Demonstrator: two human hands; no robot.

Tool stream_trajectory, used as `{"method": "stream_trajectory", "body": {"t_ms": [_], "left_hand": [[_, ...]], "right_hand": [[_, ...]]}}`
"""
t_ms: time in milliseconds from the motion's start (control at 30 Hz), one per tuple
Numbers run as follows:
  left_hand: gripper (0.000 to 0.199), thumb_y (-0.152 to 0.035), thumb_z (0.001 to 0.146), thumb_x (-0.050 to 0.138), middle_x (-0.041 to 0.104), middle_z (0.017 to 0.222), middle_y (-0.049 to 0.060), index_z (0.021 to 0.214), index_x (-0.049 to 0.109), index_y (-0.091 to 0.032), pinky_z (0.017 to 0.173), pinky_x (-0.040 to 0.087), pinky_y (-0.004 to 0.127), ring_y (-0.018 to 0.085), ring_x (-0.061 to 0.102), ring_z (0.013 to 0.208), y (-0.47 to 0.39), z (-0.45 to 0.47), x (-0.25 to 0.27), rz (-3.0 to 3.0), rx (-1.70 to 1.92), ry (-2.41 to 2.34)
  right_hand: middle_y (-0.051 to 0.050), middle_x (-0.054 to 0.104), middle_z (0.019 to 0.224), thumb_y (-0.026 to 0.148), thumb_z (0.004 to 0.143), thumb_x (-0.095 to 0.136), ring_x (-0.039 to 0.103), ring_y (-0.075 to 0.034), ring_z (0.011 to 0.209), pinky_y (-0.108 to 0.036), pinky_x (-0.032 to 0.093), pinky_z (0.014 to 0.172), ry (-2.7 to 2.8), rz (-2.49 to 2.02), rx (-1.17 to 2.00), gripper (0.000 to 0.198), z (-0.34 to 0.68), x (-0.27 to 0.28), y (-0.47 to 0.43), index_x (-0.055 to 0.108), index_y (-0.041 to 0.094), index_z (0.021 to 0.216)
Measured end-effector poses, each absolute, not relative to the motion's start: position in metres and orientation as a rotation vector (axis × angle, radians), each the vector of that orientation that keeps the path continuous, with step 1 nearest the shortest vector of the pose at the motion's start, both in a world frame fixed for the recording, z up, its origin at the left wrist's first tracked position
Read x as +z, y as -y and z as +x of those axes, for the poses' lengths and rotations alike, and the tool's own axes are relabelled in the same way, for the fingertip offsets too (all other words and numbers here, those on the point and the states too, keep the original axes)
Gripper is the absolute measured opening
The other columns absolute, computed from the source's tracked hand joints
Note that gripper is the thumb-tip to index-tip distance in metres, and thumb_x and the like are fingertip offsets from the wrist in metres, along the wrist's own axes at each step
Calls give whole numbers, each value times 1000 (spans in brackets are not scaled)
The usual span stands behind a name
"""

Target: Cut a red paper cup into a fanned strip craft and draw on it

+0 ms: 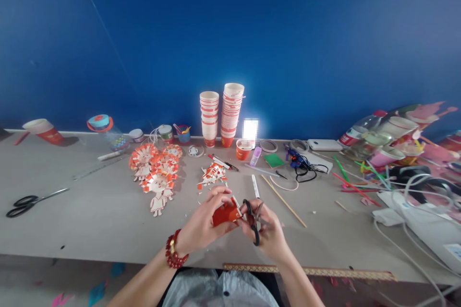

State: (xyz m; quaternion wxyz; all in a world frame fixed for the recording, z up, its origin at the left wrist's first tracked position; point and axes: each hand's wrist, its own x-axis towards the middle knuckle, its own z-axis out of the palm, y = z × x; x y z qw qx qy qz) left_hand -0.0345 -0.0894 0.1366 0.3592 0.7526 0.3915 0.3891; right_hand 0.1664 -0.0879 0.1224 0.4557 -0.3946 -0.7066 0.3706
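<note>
Near the front of the table, my left hand is closed round a red paper cup with a white inside; it looks cut, though my fingers cover part of it. My right hand grips black-handled scissors close to the cup's right edge. The fingertips of both hands nearly meet there, and I cannot tell whether the blades touch the cup. Beyond my hands lies a small heap of red and white paper scraps. To the left are several cut-paper figures with orange-red fringes.
Two tall stacks of paper cups stand against the blue partition. Another pair of scissors lies far left. On the right are a wooden stick, a blue glue gun, bottles, cups and tangled white cables. A patterned strip runs along the front edge.
</note>
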Motion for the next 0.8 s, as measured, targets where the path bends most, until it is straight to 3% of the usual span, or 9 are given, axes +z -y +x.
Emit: {"method": "stream_trajectory", "body": {"t_ms": [133,233,400,533,800], "left_hand": [[17,-34,82,70,56,119,12,88,63,-21,103,41,38,28,47,124,91,-28,137,1812,987,-1000],[19,-36,82,70,55,121,12,74,63,-19,101,41,40,30,46,126,91,-27,138,1702,954,-1007],[23,-38,80,71,54,131,13,73,64,-17,104,36,43,30,50,123,88,-31,136,1549,995,-1063],[25,-38,77,74,47,142,11,70,61,-18,110,30,44,31,43,132,85,-35,132,1416,1040,-1063],[33,-40,75,76,43,148,9,68,55,-16,94,46,36,31,49,125,83,-31,131,1098,1051,-956]], "right_hand": [[4,50,61,27,82,64,45,-11,51,-21,39,49,1790,-1021,899,10,163,125,88,58,20,86],[4,51,61,29,81,66,47,-12,52,-22,40,50,1781,-1048,884,13,163,126,87,59,20,87],[-4,61,78,39,82,66,49,-14,56,-25,43,50,1753,-1181,719,22,184,128,91,60,19,90],[2,52,59,40,78,69,44,-13,50,-23,35,47,2090,-1320,692,24,209,128,108,57,21,71],[6,42,54,40,78,67,34,-12,48,-23,25,47,2234,-1458,826,35,213,125,121,42,22,61]]}}
